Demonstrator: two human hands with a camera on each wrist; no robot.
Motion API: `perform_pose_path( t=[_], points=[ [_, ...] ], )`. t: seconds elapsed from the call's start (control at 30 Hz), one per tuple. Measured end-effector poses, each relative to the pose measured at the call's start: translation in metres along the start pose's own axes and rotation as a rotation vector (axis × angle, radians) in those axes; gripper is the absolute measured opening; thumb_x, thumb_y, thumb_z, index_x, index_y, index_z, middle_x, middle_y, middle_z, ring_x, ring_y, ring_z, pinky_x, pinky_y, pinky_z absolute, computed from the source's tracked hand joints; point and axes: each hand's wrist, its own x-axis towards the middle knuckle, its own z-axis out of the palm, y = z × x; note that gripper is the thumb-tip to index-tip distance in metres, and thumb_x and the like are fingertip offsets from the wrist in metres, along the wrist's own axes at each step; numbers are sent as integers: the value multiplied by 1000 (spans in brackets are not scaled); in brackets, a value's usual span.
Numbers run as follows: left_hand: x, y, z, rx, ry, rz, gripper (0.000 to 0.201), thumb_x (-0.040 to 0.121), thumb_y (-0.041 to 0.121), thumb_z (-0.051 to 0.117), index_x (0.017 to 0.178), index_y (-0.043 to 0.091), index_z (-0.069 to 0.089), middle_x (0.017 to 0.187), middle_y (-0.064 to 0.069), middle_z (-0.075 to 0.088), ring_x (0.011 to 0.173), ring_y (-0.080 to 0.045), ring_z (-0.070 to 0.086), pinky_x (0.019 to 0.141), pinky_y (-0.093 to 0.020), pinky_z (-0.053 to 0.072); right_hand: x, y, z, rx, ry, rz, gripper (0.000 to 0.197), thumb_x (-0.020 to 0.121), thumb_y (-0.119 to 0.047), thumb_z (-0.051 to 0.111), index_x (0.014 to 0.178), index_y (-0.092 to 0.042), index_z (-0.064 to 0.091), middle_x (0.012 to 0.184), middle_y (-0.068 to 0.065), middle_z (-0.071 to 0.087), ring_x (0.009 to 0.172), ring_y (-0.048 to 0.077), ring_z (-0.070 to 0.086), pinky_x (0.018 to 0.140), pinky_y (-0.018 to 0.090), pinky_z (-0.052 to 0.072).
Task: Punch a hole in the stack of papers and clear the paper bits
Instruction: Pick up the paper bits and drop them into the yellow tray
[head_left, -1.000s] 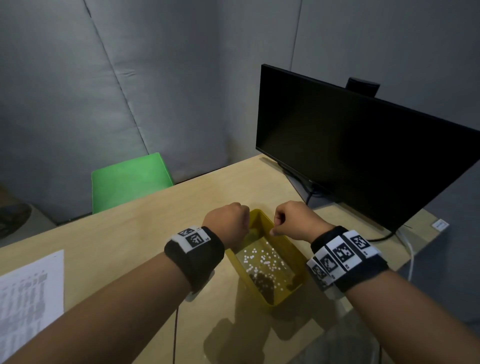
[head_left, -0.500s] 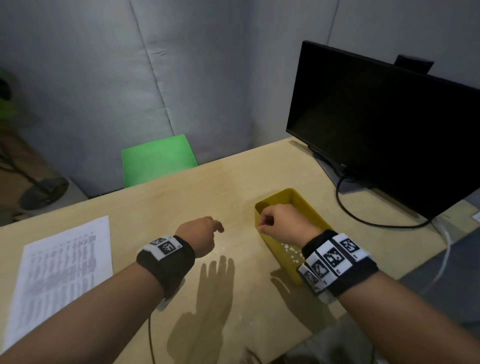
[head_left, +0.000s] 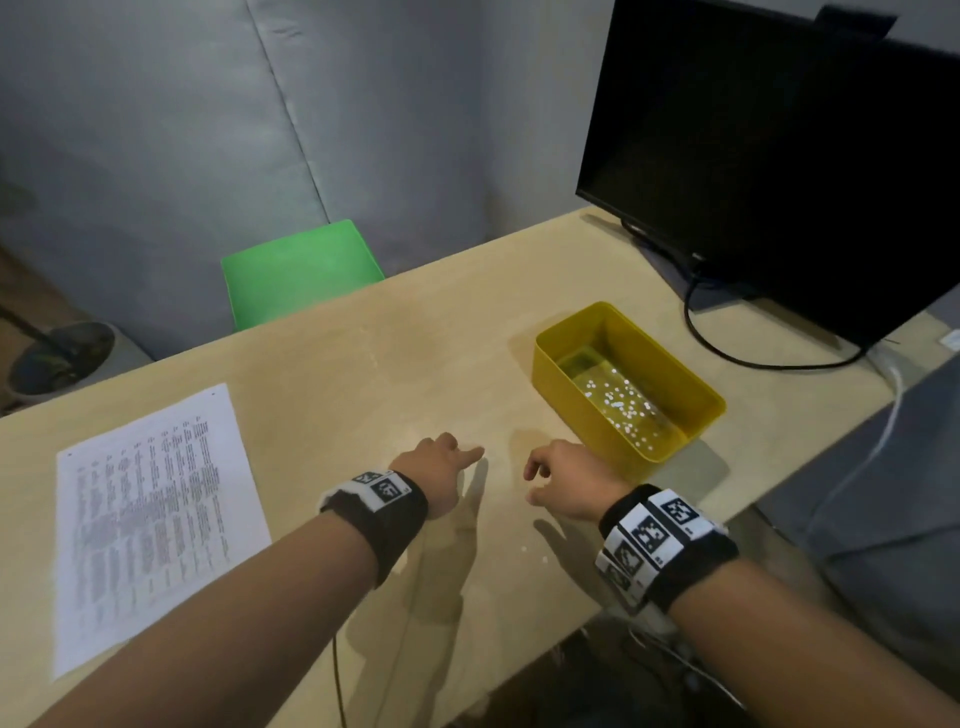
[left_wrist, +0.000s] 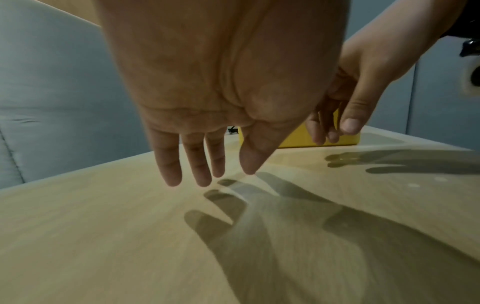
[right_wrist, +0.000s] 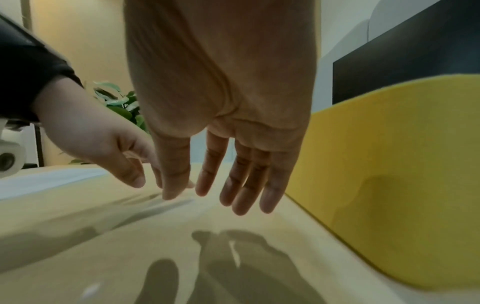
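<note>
A yellow bin on the wooden table holds several white paper bits. Two stray bits lie on the table near my wrists. The printed stack of papers lies flat at the left. My left hand hovers just above the table, fingers straight and spread, empty. My right hand hangs beside the bin's near corner, fingers relaxed and pointing down, holding nothing. No hole punch is in view.
A black monitor stands at the back right with its cable running behind the bin. A green chair sits past the table's far edge. Grey padded walls enclose the desk. The table's near edge is close under my forearms.
Both hands have left the bin and come back toward me over the table. Their fingers have uncurled from fists. The view has swung left, showing the paper stack.
</note>
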Motion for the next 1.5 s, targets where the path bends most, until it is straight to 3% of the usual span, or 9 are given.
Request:
perform_pose_path(
  t=[0.2,0.4,0.77,0.9,1.1,1.23,1.5],
  points=[
    [6,0,17,63,47,32,77,85,3,44,150,33,14,144,-6,28,126,-29,34,94,-35,42,-10,9,28,-44,-40,50,46,79,-41,72,119,-23,60,125,3,48,112,23,54,93,35,48],
    [9,1,22,115,103,32,75,87,7,44,150,31,14,144,-7,28,127,-28,33,96,-35,41,-11,6,36,-73,-24,55,63,69,-47,78,123,-24,55,127,2,42,118,23,43,95,37,46],
    [8,2,33,149,141,20,79,84,18,58,150,30,16,146,-7,25,128,-29,34,99,-37,40,-4,3,42,-169,22,31,58,69,-45,79,114,-26,50,121,1,43,112,20,44,90,36,49],
    [8,0,31,81,157,41,67,89,16,50,148,30,22,145,-7,28,126,-30,37,98,-37,41,-3,5,42,-152,-1,-17,51,73,-44,75,116,-28,53,122,1,44,113,21,45,92,36,48],
    [6,-8,30,-143,274,46,32,96,24,43,127,23,50,138,-3,42,107,-27,57,81,-35,46,4,14,32,72,-35,-14,17,85,-34,67,98,-26,72,119,1,50,109,19,54,95,36,47],
    [6,-16,33,-190,346,8,18,96,22,45,105,16,60,121,-3,53,90,-29,61,69,-33,44,11,14,32,34,-37,-21,18,88,-29,59,97,-20,72,117,3,51,103,20,55,92,36,49],
    [1,-13,25,-364,428,-43,14,93,31,53,94,22,64,112,4,55,85,-22,62,66,-28,39,10,5,20,-14,-29,-69,17,93,-26,57,98,-16,70,101,-1,55,99,20,60,84,33,50]
  ],
)
